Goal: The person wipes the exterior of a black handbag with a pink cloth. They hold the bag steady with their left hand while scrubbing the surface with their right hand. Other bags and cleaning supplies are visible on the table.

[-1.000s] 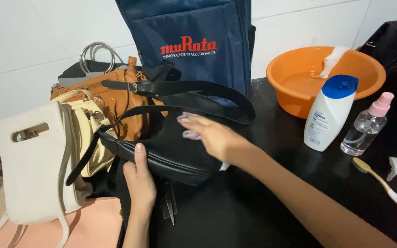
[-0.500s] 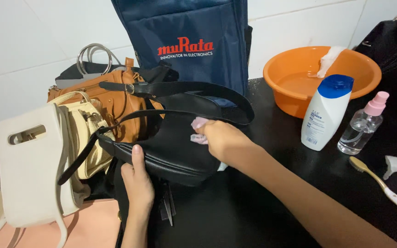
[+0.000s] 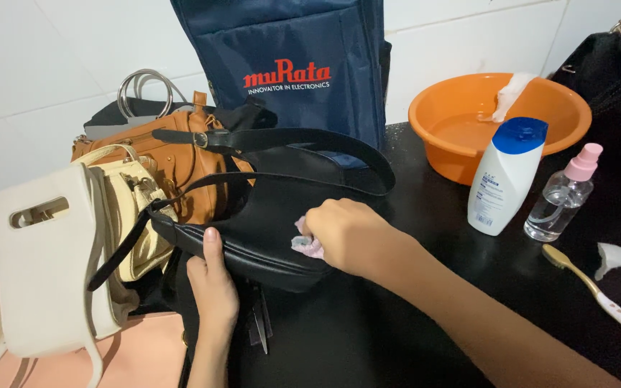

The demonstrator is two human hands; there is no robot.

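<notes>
My right hand [image 3: 350, 233] is curled into a loose fist around a small pinkish cloth [image 3: 306, 242], pressing it against the side of the black handbag [image 3: 267, 223]. My left hand [image 3: 212, 287] grips the near edge of the same bag from below, thumb up against the leather and fingers hidden underneath. The bag lies tilted in front of me on the dark counter [image 3: 411, 323], its two long black straps [image 3: 325, 144] looping up and over toward the back.

Just to the left of it sits a cream bag [image 3: 134, 208], and beside that a white bag with a cut-out handle [image 3: 44, 251], which leans at the counter's left edge. Behind the black bag a tan leather bag [image 3: 174, 154] stands with a metal ring handle [image 3: 141, 86] showing above it. A tall navy tote [image 3: 289, 43] stands upright against the white wall.

To the right, well apart from my hands, an orange basin [image 3: 497, 118] holds water and a white cloth draped over its rim. In front of it stand a white bottle with a blue cap [image 3: 504, 176] and, just beside that, a clear spray bottle with a pink top [image 3: 566, 194]. A toothbrush [image 3: 594, 287] lies nearer on the counter.
</notes>
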